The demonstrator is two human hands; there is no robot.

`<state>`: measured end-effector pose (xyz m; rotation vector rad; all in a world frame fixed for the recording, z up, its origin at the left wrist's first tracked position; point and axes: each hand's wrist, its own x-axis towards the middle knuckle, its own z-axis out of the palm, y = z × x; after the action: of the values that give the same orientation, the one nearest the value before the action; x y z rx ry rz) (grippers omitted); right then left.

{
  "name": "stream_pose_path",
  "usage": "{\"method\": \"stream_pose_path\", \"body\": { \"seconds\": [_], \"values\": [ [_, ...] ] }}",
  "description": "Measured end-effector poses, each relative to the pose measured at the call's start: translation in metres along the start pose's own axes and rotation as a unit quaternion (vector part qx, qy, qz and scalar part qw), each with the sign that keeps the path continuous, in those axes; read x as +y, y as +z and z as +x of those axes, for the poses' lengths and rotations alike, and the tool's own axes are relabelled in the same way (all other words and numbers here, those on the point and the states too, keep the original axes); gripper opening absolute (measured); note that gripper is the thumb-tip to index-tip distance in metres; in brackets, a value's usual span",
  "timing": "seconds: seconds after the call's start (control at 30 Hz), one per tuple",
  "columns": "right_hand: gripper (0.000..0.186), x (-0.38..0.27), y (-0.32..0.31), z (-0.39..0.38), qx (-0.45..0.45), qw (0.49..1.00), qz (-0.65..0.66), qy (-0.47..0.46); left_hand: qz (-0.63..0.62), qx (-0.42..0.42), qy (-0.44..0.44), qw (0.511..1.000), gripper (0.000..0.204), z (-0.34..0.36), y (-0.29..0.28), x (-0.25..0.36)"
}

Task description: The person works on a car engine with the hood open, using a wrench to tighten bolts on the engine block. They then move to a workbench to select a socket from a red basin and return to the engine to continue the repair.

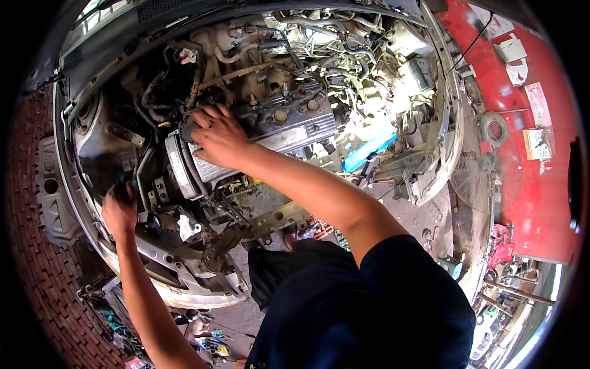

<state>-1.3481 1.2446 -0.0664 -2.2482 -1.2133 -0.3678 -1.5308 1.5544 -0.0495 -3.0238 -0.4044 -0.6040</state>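
Observation:
In the engine bay of a car, my right hand (220,136) is over the left end of the grey ribbed engine cover (286,132). Its fingers curl around a dark rounded part (189,130) that the hand mostly hides. Below that hand runs a pale curved timing cover (179,163) at the engine's end. My left hand (120,209) is at the bay's left side, by a metal pipe (145,175). Its fingers are bent together around something dark with a bit of teal, too small and shaded to name.
A bright blue work light (370,151) lies right of the engine, near loose wiring (350,67). White crumpled paper (188,228) rests near the bay's front edge. A fan (485,178) stands by the red wall (528,197). Tools lie on the floor below.

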Motion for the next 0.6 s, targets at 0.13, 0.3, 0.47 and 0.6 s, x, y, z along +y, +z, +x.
{"method": "stream_pose_path", "body": {
  "seconds": [0.13,0.3,0.47,0.6],
  "values": [
    [0.024,0.003,-0.001,-0.003,-0.022,1.0,0.002,0.012,0.007,-0.028,0.001,1.0,0.03,-0.002,0.0,0.001],
    [0.024,-0.003,0.0,-0.005,0.002,1.0,0.0,0.0,-0.001,-0.031,-0.003,1.0,0.03,0.002,-0.002,0.003],
    [0.022,0.002,0.01,-0.004,0.01,0.999,-0.039,-0.009,0.013,-0.004,0.019,1.0,0.03,0.004,0.0,0.002],
    [0.021,-0.002,0.007,-0.002,-0.02,0.999,0.009,0.032,0.004,-0.05,-0.009,0.999,0.031,0.004,-0.001,0.001]
  ]
}}
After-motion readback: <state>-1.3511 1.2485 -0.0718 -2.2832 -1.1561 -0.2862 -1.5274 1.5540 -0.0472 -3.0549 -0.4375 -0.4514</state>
